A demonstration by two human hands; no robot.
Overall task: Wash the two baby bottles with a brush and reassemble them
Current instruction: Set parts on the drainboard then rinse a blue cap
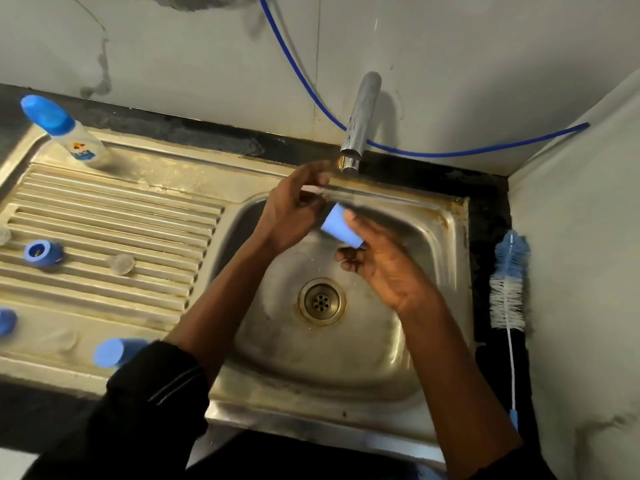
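Observation:
Over the sink basin (398,355) my right hand (384,271) pinches a light blue bottle cap (341,228) between thumb and fingers. My left hand (294,213) is at the cap's far end, fingers loosely bent just under the tap (360,123); motion blur hides any contact. No water runs. On the drainboard (114,209) lie a blue screw ring (43,252), a clear teat (120,264), a second blue cap (110,351) and another blue part (7,320) at the left edge. A capped baby bottle (65,133) stands at the back left. The bottle brush (509,282) leans against the right wall.
A blue hose (433,154) runs along the wall behind the tap. The sink's drain (322,301) is open. A dark counter strip borders the sink at the back and right, and the wall stands close on the right.

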